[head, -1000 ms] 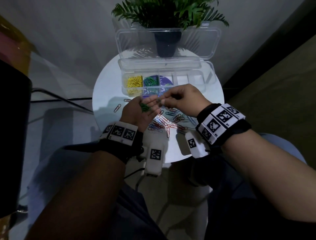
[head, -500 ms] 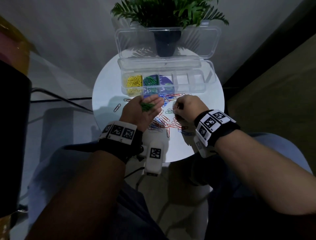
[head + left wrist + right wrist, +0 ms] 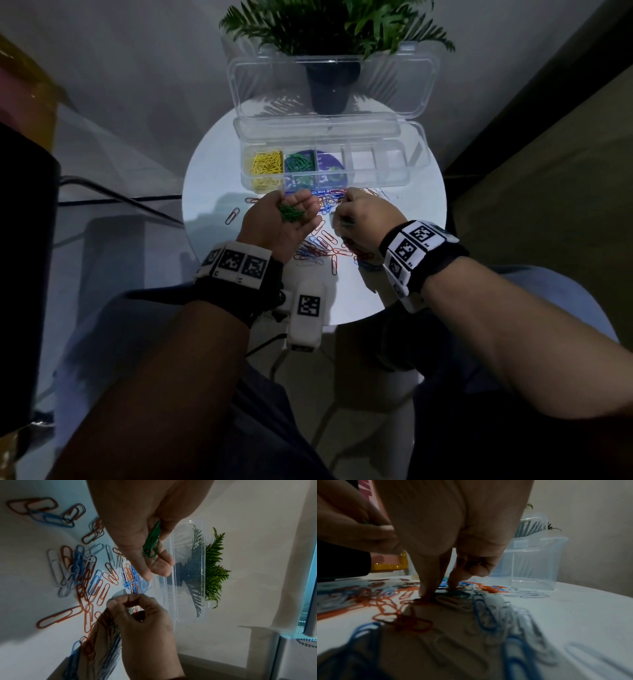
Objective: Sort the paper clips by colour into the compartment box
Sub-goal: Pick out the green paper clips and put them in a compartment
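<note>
The clear compartment box (image 3: pixel 387 164) stands open at the back of the round white table (image 3: pixel 212 178), with yellow clips (image 3: pixel 265 164) in its leftmost cell and green clips (image 3: pixel 299 162) in the one beside it. My left hand (image 3: pixel 301 209) is held palm up in front of the box, its fingers curled round a small bunch of green clips (image 3: pixel 290 215) (image 3: pixel 151 543). My right hand (image 3: pixel 346 219) (image 3: pixel 440 588) is down on the mixed pile of red, blue and white clips (image 3: pixel 322 246) (image 3: pixel 85 574). Its thumb and forefinger pinch a dark green clip (image 3: pixel 458 595) there.
A potted plant (image 3: pixel 331 89) stands behind the box's raised lid (image 3: pixel 260 85). One stray clip (image 3: pixel 233 216) lies left of my left hand. The box's three cells (image 3: pixel 376 161) on the right hold nothing. The table edge runs just under my wrists.
My right hand left the left palm, where it met the green clips, and dropped to the pile on the right. The left hand stayed palm up with its bunch.
</note>
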A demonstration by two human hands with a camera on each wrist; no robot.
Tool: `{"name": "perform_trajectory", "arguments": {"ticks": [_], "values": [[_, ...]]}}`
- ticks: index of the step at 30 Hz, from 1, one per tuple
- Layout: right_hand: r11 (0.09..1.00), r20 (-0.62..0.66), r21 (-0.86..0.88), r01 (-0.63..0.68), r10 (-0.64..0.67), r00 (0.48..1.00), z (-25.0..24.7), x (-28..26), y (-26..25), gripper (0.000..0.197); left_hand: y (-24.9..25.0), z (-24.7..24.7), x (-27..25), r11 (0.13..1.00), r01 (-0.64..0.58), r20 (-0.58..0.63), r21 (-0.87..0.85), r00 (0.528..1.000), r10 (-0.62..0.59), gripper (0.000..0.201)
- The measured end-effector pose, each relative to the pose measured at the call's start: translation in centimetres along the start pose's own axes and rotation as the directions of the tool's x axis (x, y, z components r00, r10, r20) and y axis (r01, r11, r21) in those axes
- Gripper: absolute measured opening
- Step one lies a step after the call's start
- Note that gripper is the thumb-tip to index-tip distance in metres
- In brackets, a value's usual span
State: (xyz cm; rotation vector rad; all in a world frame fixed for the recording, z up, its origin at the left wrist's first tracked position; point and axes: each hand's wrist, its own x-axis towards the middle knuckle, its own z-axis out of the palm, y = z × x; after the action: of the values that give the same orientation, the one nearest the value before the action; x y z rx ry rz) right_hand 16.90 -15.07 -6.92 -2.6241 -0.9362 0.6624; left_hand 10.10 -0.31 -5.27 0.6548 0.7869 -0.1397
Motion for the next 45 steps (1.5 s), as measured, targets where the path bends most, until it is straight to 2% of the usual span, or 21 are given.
{"name": "perform_trajectory", "arguments": {"ticks": [3,6,8,12,14,17,24,30,35,40,42,44,45], "values": [[0.999,-0.054,0.045,0.028,-0.026,0.998,-0.7,-0.2,0.6,0.013,0.0,0.0,-0.1,1.000,0.012,0.004,0.027,1.000,-0.012,0.047],[0.974,-0.202,0.219,-0.058,0.103,0.974,-2.4,-0.5,2.1,0.008,0.0,-0.1,0.0,0.999,0.015,0.010,0.045,1.000,-0.016,0.047],[0.963,-0.165,0.240,-0.122,0.164,0.973,-3.2,-1.2,3.3,0.008,-0.1,-0.2,0.0,0.998,0.015,0.010,0.058,1.000,-0.016,0.045],[0.988,0.008,0.088,-0.128,0.128,0.992,-3.1,-2.5,3.7,0.017,-0.2,0.1,0.0,0.997,0.004,0.000,0.076,1.000,-0.004,0.043],[0.986,0.048,0.095,-0.138,0.134,0.990,-2.6,-2.5,3.2,0.021,-0.3,0.1,-0.1,0.997,0.002,0.028,0.074,1.000,-0.004,0.041],[0.989,0.063,0.076,-0.126,0.121,0.991,-2.2,-2.0,2.3,0.023,-0.3,0.2,-0.1,0.997,0.003,0.071,0.081,0.997,-0.008,0.037],[0.996,0.033,0.031,-0.089,0.088,0.996,-1.8,-1.2,1.9,0.019,-0.4,0.2,0.1,0.994,0.009,0.032,0.109,0.999,-0.012,0.039],[0.940,-0.104,0.306,-0.149,0.189,0.976,-2.2,-1.3,2.4,0.012,-0.4,0.2,0.0,0.995,-0.001,-0.001,0.102,1.000,0.001,0.044],[0.927,-0.124,0.354,-0.124,0.178,0.976,-2.5,-1.5,2.4,0.009,-0.5,0.2,-0.1,0.996,-0.002,-0.015,0.084,1.000,0.003,0.046],[0.910,-0.215,0.401,-0.109,0.209,0.954,-2.8,-1.6,2.4,0.010,-0.5,0.3,-0.2,0.995,-0.009,-0.032,0.099,0.999,0.012,0.046],[0.840,-0.258,0.538,-0.063,0.235,0.937,-3.5,-1.8,1.8,0.007,-0.5,0.4,-0.3,0.995,-0.002,-0.028,0.095,1.000,0.005,0.044],[0.793,-0.253,0.609,0.021,0.169,0.953,-4.3,-1.9,0.5,0.004,-0.5,0.7,-0.4,0.998,0.003,-0.016,0.056,1.000,-0.002,0.042],[0.800,-0.245,0.597,0.062,0.109,0.963,-4.5,-1.9,-0.4,0.004,-0.6,0.8,-0.5,0.999,0.013,-0.016,0.031,1.000,-0.012,0.042]]}}
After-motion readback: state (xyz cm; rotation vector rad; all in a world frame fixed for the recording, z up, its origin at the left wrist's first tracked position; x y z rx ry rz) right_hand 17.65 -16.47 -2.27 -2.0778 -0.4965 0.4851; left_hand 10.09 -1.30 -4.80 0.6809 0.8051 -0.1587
